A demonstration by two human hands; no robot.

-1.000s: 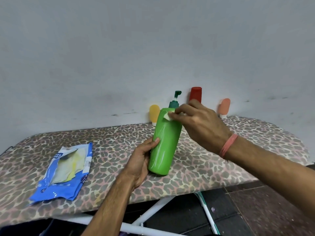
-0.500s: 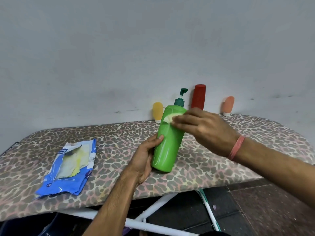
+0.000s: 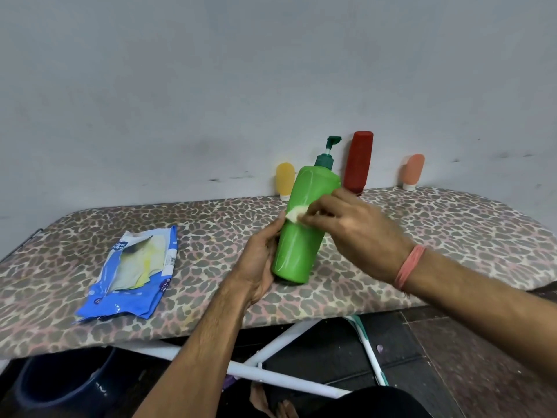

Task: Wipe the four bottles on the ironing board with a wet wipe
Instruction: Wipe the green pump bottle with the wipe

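Right hand: right hand (image 3: 355, 233) pinches a small folded wet wipe (image 3: 294, 213) at its fingertips and presses it against the front of the green pump bottle (image 3: 301, 227), about midway up the body; a pink band (image 3: 408, 268) sits on the wrist.
Left hand: left hand (image 3: 259, 260) cups the lower left side of the green pump bottle, fingers curled round behind it and thumb lying up along its left edge, the thumb tip just beside the wipe.
Green pump bottle: held between the two hands, tilted with its top leaning away and to the right, its base on or just above the ironing board (image 3: 452, 230); a dark green pump head (image 3: 328, 152) tops it. Opaque, so what is inside cannot be told.
Red bottle (image 3: 358, 161): upright against the wall, just beyond the right hand's fingers; opaque.
Yellow bottle (image 3: 285, 181): small, standing cap-down at the wall, beyond the left hand and left of the green bottle's shoulder.
Orange bottle (image 3: 412, 171): small, cap-down at the wall, beyond and to the right of the right hand, well apart from it.
Wipes pack (image 3: 132, 270): blue pouch lying flat well to the left of the left hand, its flap peeled back with pale, yellowish sheet showing in the opening.
Bucket (image 3: 60, 384): dark, under the board, below and left of the left forearm; contents not visible.
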